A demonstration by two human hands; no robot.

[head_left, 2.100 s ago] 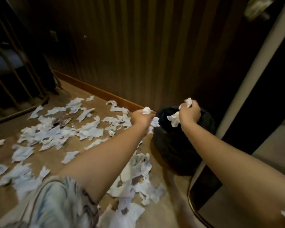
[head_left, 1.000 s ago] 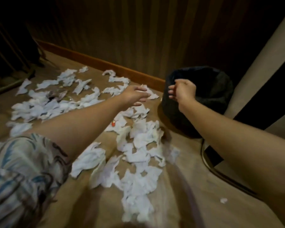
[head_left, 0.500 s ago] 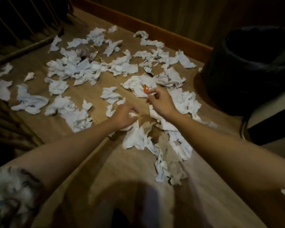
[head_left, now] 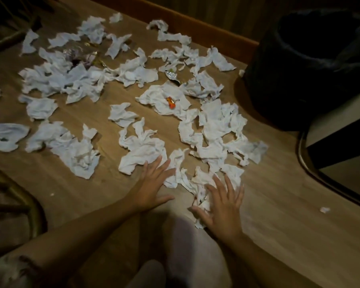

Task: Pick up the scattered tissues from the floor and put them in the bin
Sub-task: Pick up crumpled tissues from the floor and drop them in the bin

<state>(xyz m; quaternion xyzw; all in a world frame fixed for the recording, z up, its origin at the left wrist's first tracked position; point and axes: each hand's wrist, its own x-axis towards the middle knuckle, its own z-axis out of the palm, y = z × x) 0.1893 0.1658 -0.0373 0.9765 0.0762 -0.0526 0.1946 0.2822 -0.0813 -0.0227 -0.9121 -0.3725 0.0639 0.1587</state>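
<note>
Both hands lie flat on the floor [head_left: 279, 235] at the six o'clock edge of the litter, fingers straight and spread, grasping nothing. The left hand [head_left: 152, 186] rests palm down with its fingertips touching the near edge of a large crumpled tissue [head_left: 142, 151] lying toward twelve o'clock from it. The right hand [head_left: 222, 206] presses on a small bunch of tissues [head_left: 197, 181], the thumb splayed toward nine o'clock and paper showing around the fingers and under the palm.

The scattered tissues [head_left: 71, 80] cover the wooden floor from nine o'clock across to about two o'clock, white and crumpled, some overlapping in heaps and others lying apart. A thick cluster [head_left: 218, 125] sits at one o'clock from the right hand. A small orange wrapper [head_left: 171, 102] lies on a tissue near the middle of the spread, and a silvery foil scrap [head_left: 170, 74] lies beyond it toward twelve o'clock.

The bin [head_left: 308, 65], lined with a black bag, stands at two o'clock, just beside the nearest tissues and against the wooden skirting board [head_left: 206, 32]. A lone white scrap [head_left: 324, 209] lies on the floor at three o'clock, well apart from the rest. A patterned sleeve [head_left: 6, 271] shows at seven o'clock.
</note>
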